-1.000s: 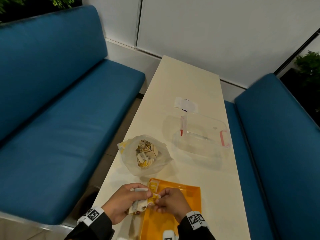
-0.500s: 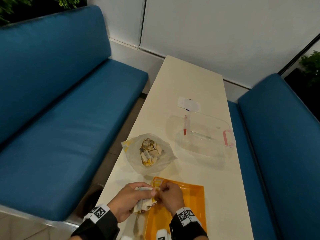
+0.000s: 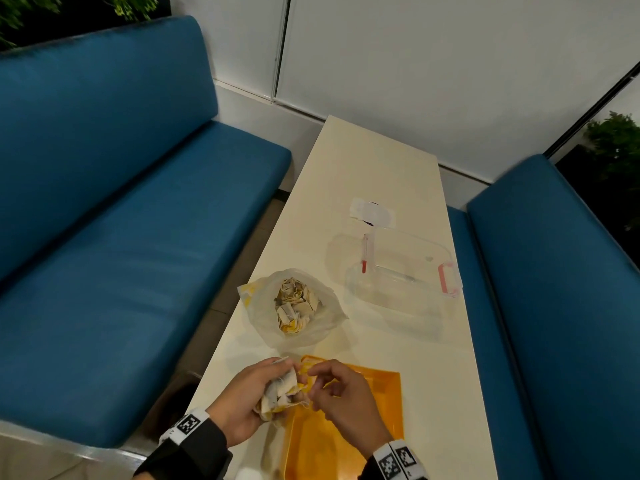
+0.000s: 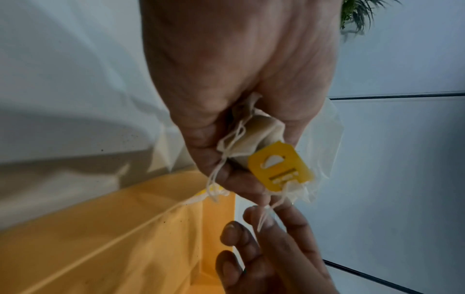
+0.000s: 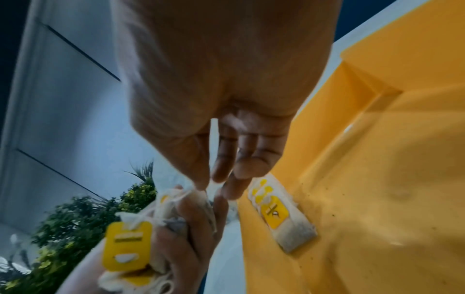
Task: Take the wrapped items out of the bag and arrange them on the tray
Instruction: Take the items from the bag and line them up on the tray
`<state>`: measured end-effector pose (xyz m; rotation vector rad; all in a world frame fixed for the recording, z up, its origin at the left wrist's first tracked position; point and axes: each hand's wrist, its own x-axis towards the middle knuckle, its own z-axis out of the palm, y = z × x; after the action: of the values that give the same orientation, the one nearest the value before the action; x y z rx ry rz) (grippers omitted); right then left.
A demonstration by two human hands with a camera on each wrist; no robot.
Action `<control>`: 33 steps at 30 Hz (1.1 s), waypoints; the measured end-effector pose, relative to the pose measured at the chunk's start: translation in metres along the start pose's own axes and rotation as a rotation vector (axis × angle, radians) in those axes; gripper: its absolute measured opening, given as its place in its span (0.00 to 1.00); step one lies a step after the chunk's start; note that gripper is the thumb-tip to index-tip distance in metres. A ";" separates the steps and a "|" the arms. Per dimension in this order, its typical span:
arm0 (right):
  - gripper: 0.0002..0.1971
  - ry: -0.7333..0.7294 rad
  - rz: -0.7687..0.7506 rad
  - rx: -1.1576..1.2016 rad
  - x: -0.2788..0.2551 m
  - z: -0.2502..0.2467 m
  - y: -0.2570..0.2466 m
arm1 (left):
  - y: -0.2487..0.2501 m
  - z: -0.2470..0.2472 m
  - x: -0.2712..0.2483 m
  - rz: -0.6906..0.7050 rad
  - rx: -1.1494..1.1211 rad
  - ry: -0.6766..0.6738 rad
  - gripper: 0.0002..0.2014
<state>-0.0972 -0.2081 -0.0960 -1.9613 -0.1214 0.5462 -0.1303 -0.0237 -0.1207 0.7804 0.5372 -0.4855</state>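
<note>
The clump of wrapped tea bags (image 3: 277,393) sits in the left hand (image 3: 242,400), whose grip is curled round it at the near left edge of the desk (image 3: 381,174), just left of the orange tray (image 3: 346,441). The clump lies slantwise in the palm, its long axis running from near-left to far-right, with strings and a yellow tag (image 4: 280,166) trailing toward the tray. The right hand (image 3: 343,400) is the nearer one to that loose end: it hovers over the tray's far left corner, its fingertips (image 4: 264,220) pinching narrowly on a thin string (image 4: 275,202) that leads out of the clump. One tea bag (image 5: 281,216) already lies in the tray against its left wall, its long axis along that wall. Farther off stands the open bag (image 3: 294,303), still full, with a clear container (image 3: 405,268) to its right.
</note>
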 end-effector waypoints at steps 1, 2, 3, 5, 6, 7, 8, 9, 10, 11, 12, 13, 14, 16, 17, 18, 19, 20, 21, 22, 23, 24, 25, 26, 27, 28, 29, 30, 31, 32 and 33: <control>0.10 -0.049 -0.018 0.048 -0.004 -0.001 -0.006 | -0.001 0.000 0.001 -0.003 0.006 0.015 0.14; 0.09 -0.079 -0.021 0.083 -0.006 -0.001 -0.010 | -0.002 0.000 0.002 -0.004 0.013 0.024 0.15; 0.08 -0.084 -0.015 0.100 -0.007 0.000 -0.011 | -0.003 0.001 0.003 -0.001 0.020 0.026 0.16; 0.08 -0.071 -0.007 0.116 -0.007 0.002 -0.011 | -0.004 0.002 0.004 0.007 0.029 0.027 0.17; 0.08 -0.063 -0.008 0.126 -0.008 0.002 -0.011 | -0.004 0.003 0.004 0.010 0.031 0.032 0.18; 0.08 -0.063 -0.011 0.139 -0.009 0.003 -0.011 | -0.004 0.003 0.004 0.014 0.034 0.037 0.19; 0.08 -0.063 -0.012 0.149 -0.010 0.004 -0.011 | -0.004 0.004 0.004 0.017 0.040 0.040 0.20; 0.07 -0.063 -0.013 0.152 -0.010 0.004 -0.011 | -0.004 0.004 0.004 0.018 0.049 0.042 0.21; 0.07 -0.061 -0.011 0.144 -0.011 0.005 -0.011 | -0.004 0.004 0.004 0.015 0.053 0.044 0.21; 0.06 -0.059 -0.005 0.134 -0.012 0.005 -0.010 | -0.004 0.004 0.004 0.011 0.055 0.046 0.22; 0.05 -0.055 0.004 0.128 -0.012 0.006 -0.009 | -0.004 0.004 0.003 0.007 0.055 0.048 0.23; 0.05 -0.050 0.013 0.126 -0.013 0.007 -0.010 | -0.005 0.004 0.003 0.004 0.051 0.050 0.23; 0.04 -0.046 0.020 0.123 -0.013 0.007 -0.010 | -0.005 0.003 0.003 -0.002 0.045 0.049 0.23; 0.04 -0.038 0.027 0.119 -0.014 0.008 -0.011 | -0.005 0.004 0.001 -0.013 0.026 0.048 0.23; 0.05 -0.032 0.026 0.118 -0.015 0.008 -0.012 | -0.006 0.004 0.001 -0.018 0.018 0.044 0.23; 0.05 -0.027 0.023 0.119 -0.015 0.007 -0.012 | -0.006 0.003 0.000 -0.024 0.014 0.041 0.23; 0.06 -0.023 0.020 0.118 -0.015 0.007 -0.012 | -0.006 0.003 0.000 -0.029 0.011 0.035 0.23; 0.08 -0.020 0.018 0.117 -0.014 0.007 -0.013 | -0.007 0.003 -0.001 -0.033 0.009 0.026 0.24; 0.09 -0.015 0.019 0.117 -0.014 0.007 -0.013 | -0.007 0.002 -0.001 -0.038 0.006 0.016 0.24; 0.09 -0.010 0.021 0.120 -0.014 0.006 -0.013 | -0.008 0.002 -0.002 -0.041 -0.002 0.005 0.23; 0.09 -0.003 0.021 0.127 -0.014 0.006 -0.014 | -0.008 0.001 -0.001 -0.044 -0.011 -0.002 0.23; 0.08 0.007 0.020 0.134 -0.014 0.005 -0.015 | -0.008 0.001 -0.002 -0.044 -0.011 -0.008 0.23; 0.07 0.018 0.016 0.138 -0.014 0.005 -0.017 | -0.008 0.001 -0.002 -0.043 -0.004 -0.009 0.23; 0.05 0.030 0.013 0.137 -0.014 0.004 -0.019 | -0.008 0.001 -0.003 -0.037 0.009 -0.017 0.23; 0.03 0.043 0.015 0.131 -0.014 0.003 -0.021 | -0.008 0.001 -0.004 -0.026 0.021 -0.027 0.22; 0.01 0.054 0.021 0.125 -0.015 0.003 -0.023 | -0.008 0.001 -0.005 -0.012 0.031 -0.040 0.20; 0.01 0.061 0.031 0.120 -0.014 0.002 -0.025 | -0.007 0.002 -0.006 0.003 0.041 -0.049 0.19; 0.01 0.065 0.044 0.113 -0.014 0.002 -0.026 | -0.006 0.002 -0.006 0.018 0.048 -0.054 0.18; 0.02 0.069 0.057 0.103 -0.014 0.002 -0.027 | -0.006 0.002 -0.007 0.030 0.051 -0.056 0.17; 0.04 0.077 0.067 0.092 -0.013 0.001 -0.028 | -0.005 0.003 -0.007 0.040 0.052 -0.056 0.16; 0.06 0.082 0.073 0.086 -0.012 0.000 -0.029 | -0.004 0.003 -0.007 0.045 0.056 -0.054 0.17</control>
<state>-0.1039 -0.1992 -0.0668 -1.9067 0.0249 0.5089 -0.1373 -0.0272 -0.1170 0.8291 0.4570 -0.4802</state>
